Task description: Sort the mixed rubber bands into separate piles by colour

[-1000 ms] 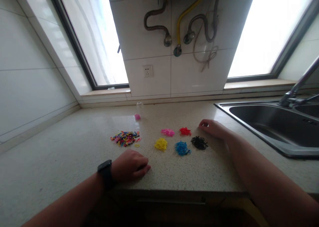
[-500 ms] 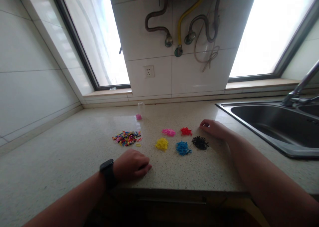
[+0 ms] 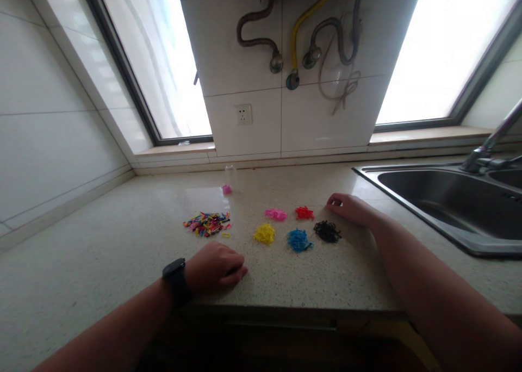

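Left hand: the left hand lay curled on the countertop near its front edge, fingers folded loosely under, clamped on nothing that showed; a black watch sat on the wrist.
Right hand: the right hand rested palm down, fingers bent, with no visible thing in its grip, just at 3 o'clock of the red pile.
Mixed heap: a flat, scattered mixed heap of small many-coloured bands lay at 12 o'clock of the left hand, apart from it.
Sorted piles: five small tangled mounds sat between the hands: pink pile and red pile at the back, yellow pile, blue pile and black pile in front, each apart from its neighbours.
Surface: the countertop was pale speckled stone, smooth and faintly glossy.
Container: a small clear jar stood near the back wall, with a pink blob at its foot; its contents could not be told.
Sink: a steel sink lay at 3 o'clock, its rim raised, a tap over it.
Edges: bare counter spread wide at 9 o'clock; white tiles closed the left and back sides.
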`<state>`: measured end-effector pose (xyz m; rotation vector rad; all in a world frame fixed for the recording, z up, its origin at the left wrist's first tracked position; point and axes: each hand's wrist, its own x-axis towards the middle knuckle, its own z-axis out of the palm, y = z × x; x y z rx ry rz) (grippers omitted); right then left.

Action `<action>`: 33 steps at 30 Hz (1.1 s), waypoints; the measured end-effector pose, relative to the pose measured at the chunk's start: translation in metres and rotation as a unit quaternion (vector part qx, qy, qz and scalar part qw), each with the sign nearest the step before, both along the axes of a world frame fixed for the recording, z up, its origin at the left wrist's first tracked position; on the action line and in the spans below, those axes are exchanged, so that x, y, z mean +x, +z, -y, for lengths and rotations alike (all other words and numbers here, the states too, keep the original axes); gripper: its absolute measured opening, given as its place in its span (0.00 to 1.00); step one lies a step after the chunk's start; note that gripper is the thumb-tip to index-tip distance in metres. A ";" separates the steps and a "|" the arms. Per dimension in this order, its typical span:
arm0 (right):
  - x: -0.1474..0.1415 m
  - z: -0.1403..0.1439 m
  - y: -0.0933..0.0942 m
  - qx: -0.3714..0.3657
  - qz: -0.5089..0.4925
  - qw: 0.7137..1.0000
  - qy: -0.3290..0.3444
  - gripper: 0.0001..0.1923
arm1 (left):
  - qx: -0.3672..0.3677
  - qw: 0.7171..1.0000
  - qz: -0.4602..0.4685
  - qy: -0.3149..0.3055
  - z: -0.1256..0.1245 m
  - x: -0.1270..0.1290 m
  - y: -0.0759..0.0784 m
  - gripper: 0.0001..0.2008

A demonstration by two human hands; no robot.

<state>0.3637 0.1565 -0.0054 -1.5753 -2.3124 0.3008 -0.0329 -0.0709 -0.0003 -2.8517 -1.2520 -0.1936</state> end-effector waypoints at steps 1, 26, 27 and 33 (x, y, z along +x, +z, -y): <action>0.000 0.000 0.000 0.000 0.001 1.000 -0.001 0.11 | 0.000 1.000 0.000 0.000 0.000 0.000 0.000 0.17; -0.002 -0.004 -0.001 0.034 -0.056 0.998 0.015 0.12 | 0.007 1.000 -0.003 -0.004 0.001 0.001 0.003 0.17; -0.006 -0.002 0.003 0.053 -0.074 0.996 0.021 0.12 | 0.007 1.000 -0.004 -0.005 0.001 0.002 0.003 0.16; -0.076 0.042 0.054 0.119 -0.111 0.978 0.132 0.12 | 0.014 1.000 -0.006 -0.002 0.001 0.002 0.004 0.17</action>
